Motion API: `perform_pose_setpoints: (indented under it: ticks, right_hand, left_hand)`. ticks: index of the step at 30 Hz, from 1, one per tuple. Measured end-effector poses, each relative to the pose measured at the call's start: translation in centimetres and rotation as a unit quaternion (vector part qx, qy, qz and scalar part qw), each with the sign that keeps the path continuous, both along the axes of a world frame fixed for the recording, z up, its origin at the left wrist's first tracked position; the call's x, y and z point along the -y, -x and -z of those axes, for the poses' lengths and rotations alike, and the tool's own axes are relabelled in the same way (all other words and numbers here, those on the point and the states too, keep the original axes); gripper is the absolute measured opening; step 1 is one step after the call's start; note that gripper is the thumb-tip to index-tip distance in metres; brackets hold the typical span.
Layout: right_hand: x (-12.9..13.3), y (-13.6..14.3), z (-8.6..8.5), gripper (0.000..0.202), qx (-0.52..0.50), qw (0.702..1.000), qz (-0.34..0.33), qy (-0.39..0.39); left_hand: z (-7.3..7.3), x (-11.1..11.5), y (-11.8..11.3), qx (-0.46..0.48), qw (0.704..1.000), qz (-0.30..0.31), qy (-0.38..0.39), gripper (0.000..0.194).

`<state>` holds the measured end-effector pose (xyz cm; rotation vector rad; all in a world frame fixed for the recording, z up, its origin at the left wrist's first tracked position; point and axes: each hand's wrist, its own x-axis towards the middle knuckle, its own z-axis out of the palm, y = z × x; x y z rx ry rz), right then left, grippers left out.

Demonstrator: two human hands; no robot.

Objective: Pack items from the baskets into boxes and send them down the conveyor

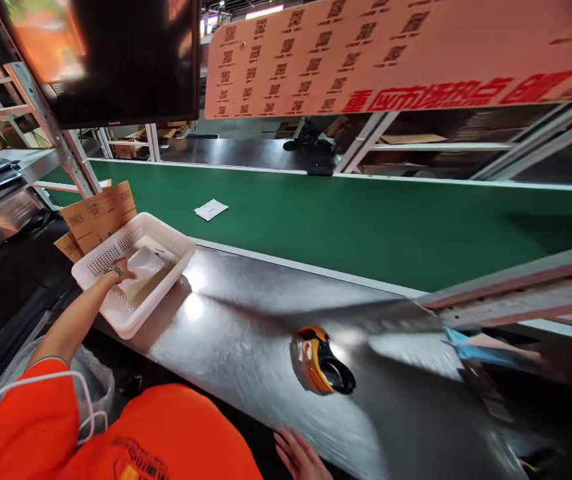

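My left hand (122, 269) reaches into a white perforated basket (176, 241) at the left end of the steel table and grips a white packet (145, 262) lying in it. More flat packets lie under it in the basket. My right hand (302, 455) rests flat on the near edge of the steel table (246, 333), fingers spread, holding nothing. An orange and black handheld scanner (321, 360) lies on the table just beyond the right hand.
A green conveyor belt (366, 220) runs behind the table, with one white packet (211, 209) on it. Printed cardboard sheets (99, 213) lean behind the basket. A dark monitor (116, 60) hangs at top left. A metal frame rail (516, 293) crosses at right.
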<state>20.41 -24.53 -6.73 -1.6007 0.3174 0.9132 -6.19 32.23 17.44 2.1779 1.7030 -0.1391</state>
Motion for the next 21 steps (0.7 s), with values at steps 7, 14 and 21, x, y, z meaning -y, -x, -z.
perform_pose_setpoints:
  ticks: [7, 14, 21]
  right_hand:
    - [-9.3, -3.6, -6.4, 0.065, 0.107, 0.988, -0.081, -0.08]
    - [-20.4, -2.4, -15.5, 0.073, 0.04, 0.903, -0.313, -0.29]
    - [-23.9, -3.4, -16.0, 0.061, 0.183, 0.913, -0.316, -0.184]
  left_hand:
    - [-4.2, 6.8, -0.9, 0.337, 0.94, -0.052, 0.026, 0.054]
    - [4.3, 25.2, -10.6, 0.5, 0.609, -0.026, 0.615, 0.041]
    - [7.5, 25.6, -10.8, 0.561, 0.615, -0.127, 0.539, 0.077]
